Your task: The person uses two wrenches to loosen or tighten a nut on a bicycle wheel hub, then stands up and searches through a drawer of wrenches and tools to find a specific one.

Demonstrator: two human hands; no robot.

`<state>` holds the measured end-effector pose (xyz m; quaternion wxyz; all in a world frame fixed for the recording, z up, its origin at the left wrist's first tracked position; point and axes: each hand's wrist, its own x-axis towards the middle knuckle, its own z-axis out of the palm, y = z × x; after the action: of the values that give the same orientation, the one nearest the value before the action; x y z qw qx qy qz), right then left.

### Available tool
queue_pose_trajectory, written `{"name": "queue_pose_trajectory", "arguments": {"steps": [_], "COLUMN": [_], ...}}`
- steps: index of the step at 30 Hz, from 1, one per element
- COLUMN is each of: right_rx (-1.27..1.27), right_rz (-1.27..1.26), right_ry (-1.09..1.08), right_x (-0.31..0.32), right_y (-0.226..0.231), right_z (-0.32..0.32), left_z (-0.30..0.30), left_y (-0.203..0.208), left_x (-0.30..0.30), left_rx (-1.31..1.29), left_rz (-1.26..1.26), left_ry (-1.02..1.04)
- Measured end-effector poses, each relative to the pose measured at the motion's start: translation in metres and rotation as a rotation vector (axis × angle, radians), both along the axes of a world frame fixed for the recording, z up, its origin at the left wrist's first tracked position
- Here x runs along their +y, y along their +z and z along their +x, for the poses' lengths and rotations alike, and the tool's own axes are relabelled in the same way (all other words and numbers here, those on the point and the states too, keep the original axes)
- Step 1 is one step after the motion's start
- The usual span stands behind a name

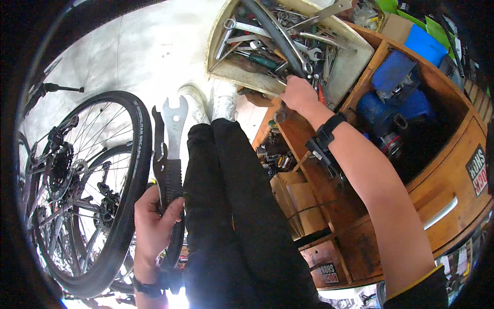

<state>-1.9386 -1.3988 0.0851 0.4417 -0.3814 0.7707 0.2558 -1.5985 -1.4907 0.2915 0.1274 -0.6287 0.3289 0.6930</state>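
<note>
Low on the left, my left hand (158, 221) is closed round two tools held upright side by side. One is a flat grey open-ended spanner (175, 121) with a black ribbed handle; the other is a slim dark tool (158, 135) with a notched edge. My right hand (300, 97) reaches to the near edge of a cream plastic bin (237, 84) heaped with hand tools. Its fingers are curled by the lower end of a black curved strip (275, 33); what they grip is hidden. A ring spanner (247, 27) and a green-handled tool (262, 61) lie in the bin.
Bicycle wheels with a black tyre (138, 149) stand at the left. On the right, a wooden cabinet (447, 159) has a compartment with blue items (393, 74) and a drawer handle (441, 212). A cardboard box (301, 203) sits on its lower shelf.
</note>
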Motion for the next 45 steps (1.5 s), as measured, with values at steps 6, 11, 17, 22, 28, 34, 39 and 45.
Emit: {"name": "queue_pose_trajectory", "arguments": {"steps": [6, 11, 17, 22, 28, 34, 39, 45], "right_rx": [-0.156, -0.171, -0.017, 0.002, -0.046, -0.031, -0.113, -0.22], "right_rz": [-0.204, -0.315, -0.36, -0.279, -0.254, -0.258, -0.392, -0.307], "right_ry": [0.143, 0.133, 0.165, 0.217, 0.321, 0.278, 0.27, 0.359], "right_x": [-0.011, -0.041, -0.055, -0.06, -0.061, -0.065, -0.036, -0.009], "right_y": [-0.032, -0.088, -0.124, -0.122, -0.132, -0.107, -0.043, 0.033], "right_z": [0.016, 0.044, 0.048, 0.052, 0.053, 0.057, 0.063, 0.074], "left_z": [-0.012, -0.011, -0.012, -0.01, -0.014, -0.011, -0.017, -0.021], "left_y": [-0.008, -0.014, -0.019, -0.021, -0.022, -0.022, -0.005, 0.015], "left_x": [0.004, 0.006, 0.002, 0.006, 0.003, 0.005, 0.008, 0.01], "left_rx": [0.014, -0.046, -0.078, -0.113, -0.081, -0.059, -0.058, 0.021], "left_rz": [0.011, -0.008, 0.034, 0.021, 0.011, -0.008, 0.002, -0.036], "left_ry": [-0.025, -0.079, -0.105, -0.063, -0.09, -0.123, -0.088, -0.061]}}
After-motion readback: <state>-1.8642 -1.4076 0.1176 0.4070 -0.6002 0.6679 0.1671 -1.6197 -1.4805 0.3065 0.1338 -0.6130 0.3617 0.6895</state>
